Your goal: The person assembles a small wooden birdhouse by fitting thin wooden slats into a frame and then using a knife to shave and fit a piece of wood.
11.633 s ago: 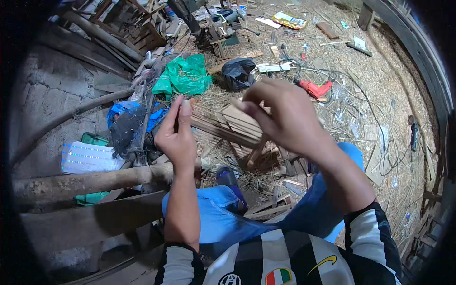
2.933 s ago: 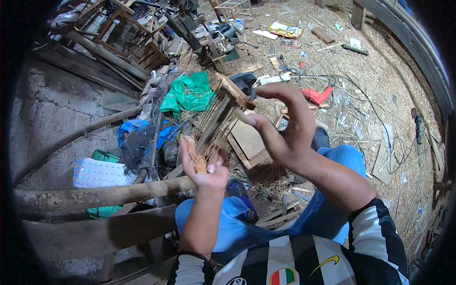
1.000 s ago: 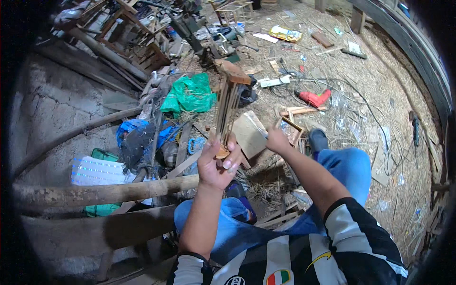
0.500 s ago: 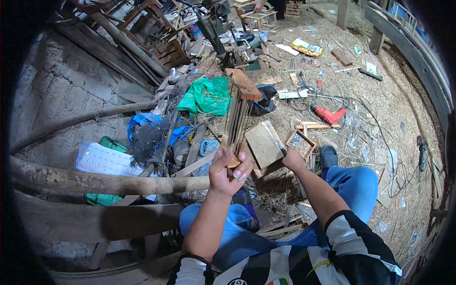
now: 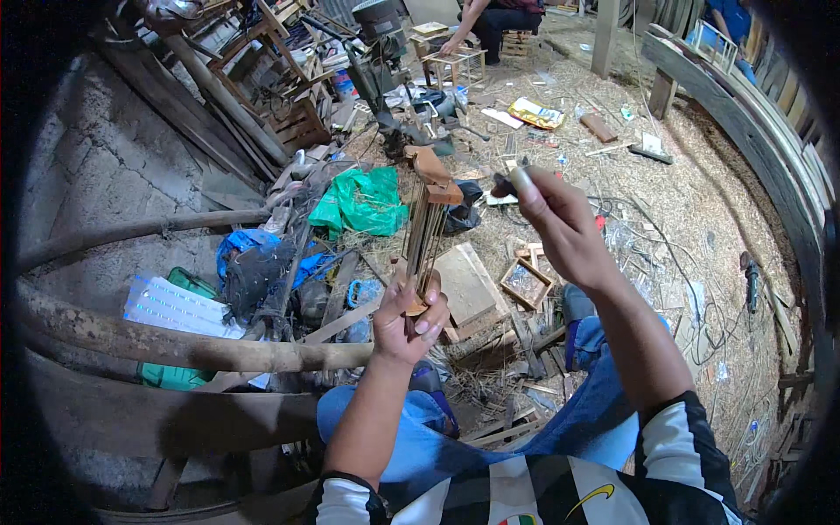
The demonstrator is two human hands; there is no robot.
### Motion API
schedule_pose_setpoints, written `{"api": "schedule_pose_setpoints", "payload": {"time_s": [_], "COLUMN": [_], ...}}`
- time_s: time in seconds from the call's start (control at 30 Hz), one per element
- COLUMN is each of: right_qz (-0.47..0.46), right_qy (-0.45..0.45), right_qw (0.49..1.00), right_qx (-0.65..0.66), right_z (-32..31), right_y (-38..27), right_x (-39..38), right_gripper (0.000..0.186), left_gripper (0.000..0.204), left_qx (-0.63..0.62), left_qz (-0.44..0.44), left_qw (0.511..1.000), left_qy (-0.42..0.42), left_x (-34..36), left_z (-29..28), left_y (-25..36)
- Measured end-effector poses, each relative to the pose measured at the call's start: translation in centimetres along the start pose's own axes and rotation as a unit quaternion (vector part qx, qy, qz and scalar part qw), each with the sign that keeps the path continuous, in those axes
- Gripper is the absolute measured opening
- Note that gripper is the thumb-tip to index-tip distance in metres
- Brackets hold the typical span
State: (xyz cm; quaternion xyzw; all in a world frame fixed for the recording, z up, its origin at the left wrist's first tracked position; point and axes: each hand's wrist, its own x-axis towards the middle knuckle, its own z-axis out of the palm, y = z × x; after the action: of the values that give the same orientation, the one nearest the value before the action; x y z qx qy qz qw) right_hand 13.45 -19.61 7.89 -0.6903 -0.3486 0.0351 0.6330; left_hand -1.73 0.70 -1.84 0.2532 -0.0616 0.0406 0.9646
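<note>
The two hands were apart, each with its own thing. The left hand (image 5: 408,324) was wrapped around the bottom end of the wooden frame (image 5: 426,229), with the thumb on one side and the fingers on the other. The frame stood up out of that hand, a bit tilted, with thin strips running up to a chunky top block (image 5: 432,175). It was up in the air in front of the person, near the green bag (image 5: 359,203).

The right hand (image 5: 567,226) was up too, over to the right of the top block and not touching it. Its thumb and finger pinched a small dark thing (image 5: 505,185). It was too small to tell what it was.

Holding the frame low looked like a good way, because the top was left free to see and reach. The grip needed to be firm on the wood but soft near the strips, since they looked easy to bend or snap. A light pinch at the very tips seemed right for such a little thing, as it could be dropped. Below lay a flat board (image 5: 459,284) and a little wooden box (image 5: 514,296), and the floor was messy with straw and scraps, so a dropped bit might have been hard to find.
</note>
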Motion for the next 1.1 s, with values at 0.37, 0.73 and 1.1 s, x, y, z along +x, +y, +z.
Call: {"api": "schedule_pose_setpoints", "payload": {"time_s": [0.37, 0.73, 1.1], "right_qz": [-0.074, -0.024, -0.058], "right_qy": [-0.033, -0.081, 0.033], "right_qw": [0.995, 0.991, 0.998], "right_qx": [-0.053, -0.104, -0.01], "right_z": [-2.0, -1.5, -0.9], "right_y": [-3.3, -2.4, -2.2], "right_x": [-0.6, -0.8, -0.7], "right_gripper": [0.034, 0.033, 0.029], "left_gripper": [0.033, 0.031, 0.016], "left_qx": [-0.01, -0.036, -0.053], "left_qz": [-0.01, -0.027, -0.021], "left_qw": [1.0, 0.998, 0.998], "left_qy": [0.0, 0.033, 0.007], "left_x": [0.0, -0.3, 0.2], "left_z": [0.1, 0.0, -0.2], "left_y": [-0.7, -0.9, -1.1]}}
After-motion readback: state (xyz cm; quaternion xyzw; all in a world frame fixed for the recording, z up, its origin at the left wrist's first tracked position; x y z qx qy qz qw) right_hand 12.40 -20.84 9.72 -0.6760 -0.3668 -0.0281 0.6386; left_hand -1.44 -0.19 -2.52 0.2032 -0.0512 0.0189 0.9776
